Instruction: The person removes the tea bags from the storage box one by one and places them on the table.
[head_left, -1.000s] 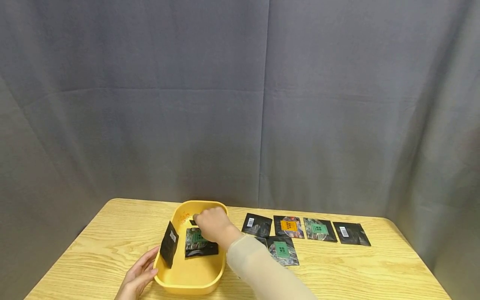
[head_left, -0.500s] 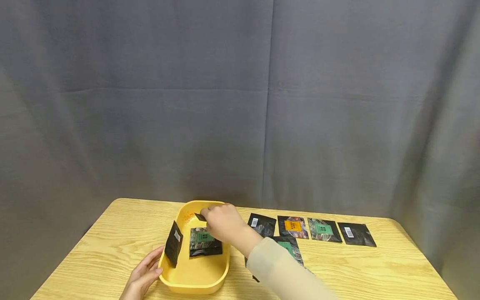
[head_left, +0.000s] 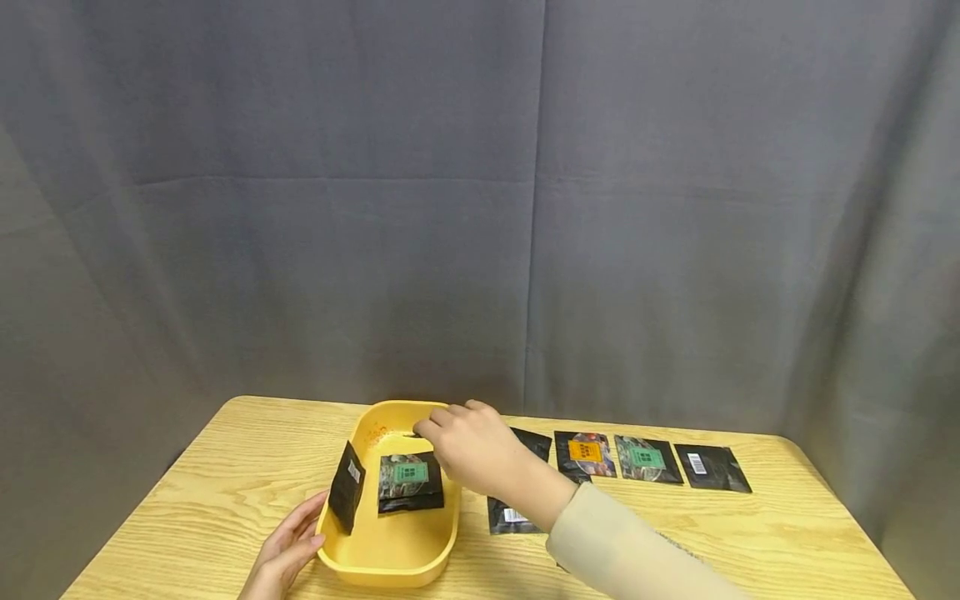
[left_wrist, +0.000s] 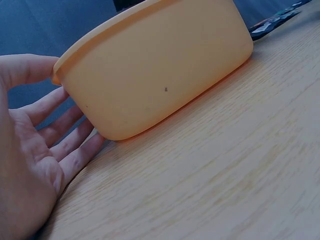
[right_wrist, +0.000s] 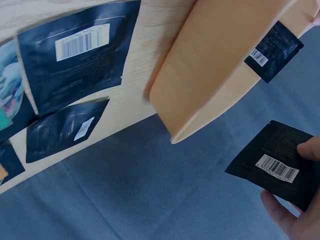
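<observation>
My right hand (head_left: 476,446) pinches a black sachet (right_wrist: 277,165) with a barcode label between thumb and fingers, over the far right rim of a yellow plastic bin (head_left: 390,546). In the head view that sachet is mostly hidden by the hand. Inside the bin, a black sachet with a green label (head_left: 410,472) lies on another dark packet, and a further black sachet (head_left: 347,487) leans upright against the left wall. My left hand (left_wrist: 45,135) touches the bin's near left corner, thumb at the rim and fairly straight fingers against the outer wall.
Right of the bin, several sachets lie on the wooden table (head_left: 750,542): an orange-labelled one (head_left: 586,452), a green-labelled one (head_left: 647,458) and a barcode-up one (head_left: 712,468) in the back row. Another (head_left: 510,517) lies nearer, partly under my right arm. A grey curtain (head_left: 480,208) hangs behind.
My right hand has lifted a black sachet from the far end of the bin and moved right, toward the rim. The left hand stays at the bin's corner.
</observation>
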